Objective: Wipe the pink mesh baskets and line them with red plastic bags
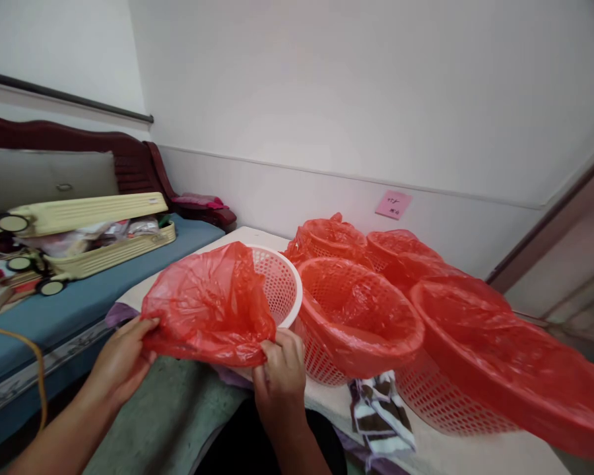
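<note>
A thin red plastic bag (208,297) is stretched between my two hands, its near edge pulled toward me. My left hand (123,359) pinches the bag's left corner. With fingers closed, my right hand (283,366) grips the bag's right edge, close to the rim of a white perforated basket (283,280). The bag covers the left part of this basket, while its right inner wall shows bare. Just right of it stands a basket lined with a red bag (361,297), the bag folded over the rim.
More red-lined baskets (465,369) crowd the right of the pale tabletop (505,455). A striped cloth (381,412) hangs at the near edge. A pink note (394,204) is on the wall. Left stands a bed (193,231) bearing an open yellow suitcase (94,214).
</note>
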Available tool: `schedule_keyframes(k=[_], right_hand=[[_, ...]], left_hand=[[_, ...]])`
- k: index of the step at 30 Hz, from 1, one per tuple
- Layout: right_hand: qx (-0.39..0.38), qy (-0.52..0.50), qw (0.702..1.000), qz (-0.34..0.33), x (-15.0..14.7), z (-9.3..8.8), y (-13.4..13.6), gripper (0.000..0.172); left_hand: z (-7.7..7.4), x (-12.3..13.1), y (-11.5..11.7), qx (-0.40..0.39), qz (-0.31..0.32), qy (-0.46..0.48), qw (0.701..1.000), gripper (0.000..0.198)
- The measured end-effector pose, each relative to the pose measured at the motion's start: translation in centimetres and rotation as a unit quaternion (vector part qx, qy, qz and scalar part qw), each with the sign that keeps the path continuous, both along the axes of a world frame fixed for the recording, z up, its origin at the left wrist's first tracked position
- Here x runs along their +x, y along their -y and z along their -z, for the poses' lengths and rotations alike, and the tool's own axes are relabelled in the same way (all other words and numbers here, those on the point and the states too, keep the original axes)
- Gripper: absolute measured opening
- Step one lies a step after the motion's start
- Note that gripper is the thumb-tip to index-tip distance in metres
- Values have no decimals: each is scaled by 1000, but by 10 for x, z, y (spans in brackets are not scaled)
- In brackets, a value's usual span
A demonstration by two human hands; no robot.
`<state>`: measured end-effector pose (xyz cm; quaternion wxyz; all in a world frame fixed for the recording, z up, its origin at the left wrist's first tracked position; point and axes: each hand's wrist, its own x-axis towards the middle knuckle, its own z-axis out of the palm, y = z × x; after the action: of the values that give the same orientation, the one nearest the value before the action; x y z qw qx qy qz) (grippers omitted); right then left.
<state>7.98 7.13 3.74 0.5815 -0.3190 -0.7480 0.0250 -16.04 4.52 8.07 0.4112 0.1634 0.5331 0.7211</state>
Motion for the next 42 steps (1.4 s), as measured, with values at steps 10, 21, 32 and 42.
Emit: schedule_keyframes(k=[10, 21, 32, 42], right_hand=[[-1, -6, 1000, -18, 7, 12, 4, 30], [-165, -102, 981, -1, 15, 20, 2, 19], [-412, -296, 846, -163, 13, 20, -8, 32], [-450, -352, 797, -198, 2, 0, 8, 42]], left_hand=[[21, 2, -1, -8, 38, 63, 997, 23], [22, 17, 4, 9, 67, 57, 996, 25], [4, 30, 6, -13, 99, 45, 994, 24], [53, 40, 62, -57, 50, 92, 993, 38]])
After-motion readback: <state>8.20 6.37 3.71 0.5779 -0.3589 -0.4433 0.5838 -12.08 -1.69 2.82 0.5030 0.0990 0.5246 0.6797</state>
